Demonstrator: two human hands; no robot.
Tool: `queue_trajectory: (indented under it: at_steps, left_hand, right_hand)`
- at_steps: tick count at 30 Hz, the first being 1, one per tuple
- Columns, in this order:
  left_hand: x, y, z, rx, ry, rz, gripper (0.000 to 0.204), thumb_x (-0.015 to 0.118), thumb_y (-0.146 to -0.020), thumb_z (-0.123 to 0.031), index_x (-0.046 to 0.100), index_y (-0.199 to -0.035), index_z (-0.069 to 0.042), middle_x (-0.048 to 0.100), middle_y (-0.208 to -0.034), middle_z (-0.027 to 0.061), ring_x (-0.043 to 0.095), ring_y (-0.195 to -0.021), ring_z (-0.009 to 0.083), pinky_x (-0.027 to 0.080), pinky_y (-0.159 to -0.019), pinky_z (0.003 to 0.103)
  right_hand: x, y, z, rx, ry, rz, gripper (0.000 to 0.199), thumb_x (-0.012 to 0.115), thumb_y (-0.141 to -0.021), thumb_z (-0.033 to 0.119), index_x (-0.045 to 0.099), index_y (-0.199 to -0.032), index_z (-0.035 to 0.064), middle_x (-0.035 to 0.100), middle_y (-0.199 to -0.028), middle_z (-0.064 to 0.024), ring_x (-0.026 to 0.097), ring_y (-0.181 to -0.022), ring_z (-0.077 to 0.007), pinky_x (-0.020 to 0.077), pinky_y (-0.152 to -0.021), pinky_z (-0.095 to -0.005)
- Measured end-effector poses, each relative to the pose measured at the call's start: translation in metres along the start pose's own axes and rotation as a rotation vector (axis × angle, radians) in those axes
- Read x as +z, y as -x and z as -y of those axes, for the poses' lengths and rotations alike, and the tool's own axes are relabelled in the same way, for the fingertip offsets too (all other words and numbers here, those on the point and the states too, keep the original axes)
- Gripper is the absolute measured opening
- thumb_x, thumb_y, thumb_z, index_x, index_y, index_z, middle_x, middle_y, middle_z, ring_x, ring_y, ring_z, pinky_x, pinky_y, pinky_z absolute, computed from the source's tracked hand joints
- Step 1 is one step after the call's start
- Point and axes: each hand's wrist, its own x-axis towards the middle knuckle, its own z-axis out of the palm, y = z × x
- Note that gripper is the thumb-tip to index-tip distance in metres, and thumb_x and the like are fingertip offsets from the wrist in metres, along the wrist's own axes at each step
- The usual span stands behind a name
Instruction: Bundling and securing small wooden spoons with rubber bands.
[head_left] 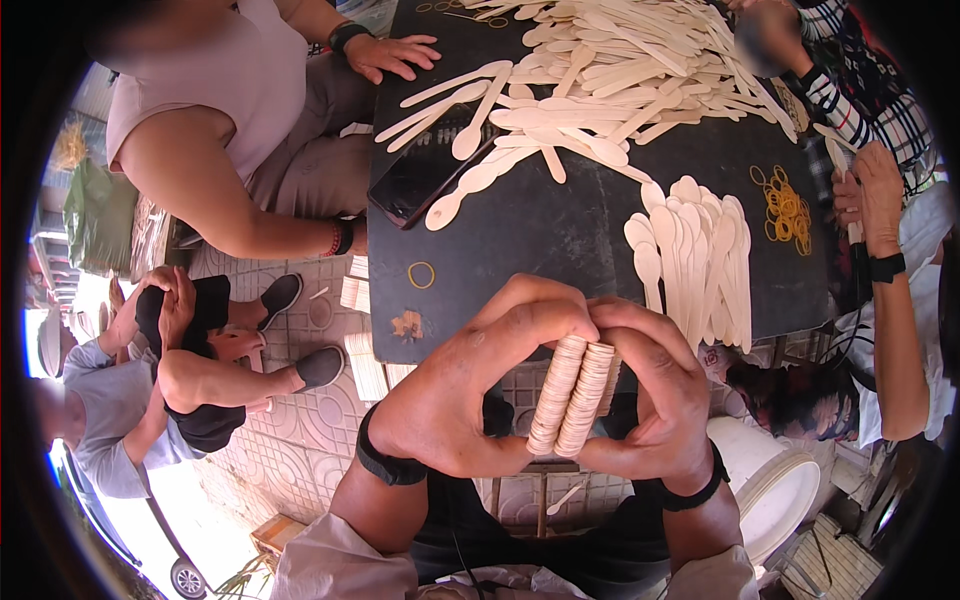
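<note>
Both my hands hold a bundle of wooden spoons (pixel 570 398) in front of me, just off the table's near edge. The spoons are stacked in rows, with their ends facing up toward me. My left hand (pixel 470 385) curls round the bundle's left side, fingers at its far end and thumb at its near end. My right hand (pixel 655 390) closes on it from the right in the same way. Beyond my right hand, a loose fan of wooden spoons (pixel 695 260) lies on the black table (pixel 540 240). A single yellow rubber band (pixel 421 275) lies at the left.
A large heap of wooden spoons (pixel 640 75) covers the table's far side. Yellow rubber bands (pixel 787 215) lie at the right. Spoon bundles (pixel 366 365) stand below the table's left edge. A white bucket (pixel 770 490) is near my right forearm. Co-workers' hands (pixel 395 55) flank the table.
</note>
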Motion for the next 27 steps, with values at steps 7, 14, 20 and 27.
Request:
queue_trajectory:
  at_steps: [7, 14, 20, 27]
  left_hand:
    - [-0.001, 0.000, -0.002, 0.018, -0.070, 0.042, 0.070, 0.071, -0.055, -0.004, 0.046, -0.121, -0.003, 0.043, -0.118, 0.0158, 0.047, -0.109, 0.0296, 0.038, -0.093, 0.035]
    - [0.002, 0.003, -0.007, -0.011, -0.052, 0.006, 0.068, 0.073, -0.049, -0.004, 0.053, -0.114, 0.000, 0.044, -0.113, 0.0143, 0.046, -0.107, 0.0252, 0.035, -0.093, 0.033]
    - [-0.002, 0.000, -0.012, -0.019, -0.086, 0.060, 0.069, 0.070, -0.054, -0.003, 0.049, -0.120, -0.006, 0.043, -0.120, 0.0155, 0.047, -0.110, 0.0305, 0.038, -0.094, 0.036]
    - [-0.003, 0.009, -0.012, -0.084, -0.087, 0.034, 0.070, 0.073, -0.053, -0.004, 0.049, -0.119, -0.004, 0.045, -0.118, 0.0142, 0.048, -0.110, 0.0290, 0.038, -0.095, 0.035]
  right_hand:
    - [-0.001, 0.003, 0.000, -0.013, 0.006, -0.005, 0.069, 0.083, -0.057, 0.013, 0.053, -0.117, -0.0027, 0.051, -0.121, -0.0143, 0.055, -0.110, -0.0298, 0.0468, -0.091, -0.0377]
    - [-0.002, 0.001, 0.005, -0.027, -0.009, -0.003, 0.066, 0.083, -0.057, 0.015, 0.055, -0.114, -0.0027, 0.050, -0.120, -0.0132, 0.055, -0.109, -0.0307, 0.0466, -0.091, -0.0386]
    - [-0.004, -0.001, 0.008, -0.017, -0.011, -0.004, 0.065, 0.082, -0.056, 0.013, 0.055, -0.114, -0.0027, 0.051, -0.119, -0.0124, 0.055, -0.110, -0.0297, 0.0463, -0.092, -0.0380]
    - [0.001, 0.002, 0.003, -0.040, -0.031, 0.071, 0.075, 0.079, -0.062, 0.014, 0.044, -0.127, 0.0003, 0.046, -0.126, -0.0134, 0.051, -0.115, -0.0307, 0.0441, -0.093, -0.0391]
